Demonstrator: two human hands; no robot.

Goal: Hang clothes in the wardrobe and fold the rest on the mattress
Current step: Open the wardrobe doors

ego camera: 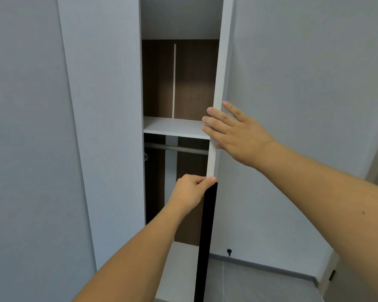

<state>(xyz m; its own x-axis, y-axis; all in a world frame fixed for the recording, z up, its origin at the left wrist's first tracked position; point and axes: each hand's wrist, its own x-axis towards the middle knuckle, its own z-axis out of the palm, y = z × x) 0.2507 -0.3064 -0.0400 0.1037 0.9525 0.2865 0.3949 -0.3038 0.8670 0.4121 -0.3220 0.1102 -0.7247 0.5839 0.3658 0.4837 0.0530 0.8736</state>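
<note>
The left hand [189,190] pinches the wardrobe door [216,105] edge where its black handle strip [206,236] begins; the right hand [231,131] lies spread, fingers hooked over that edge; swung carelessly, the door could trap fingertips; inside, the hanging rail [177,148] waits bare; no clothes are visible.

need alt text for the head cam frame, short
Two bare hands hold the edge of a white wardrobe door: the left hand pinches it where a black strip begins, the right hand lies flat higher up. Inside are a white shelf and a metal hanging rail.
</note>
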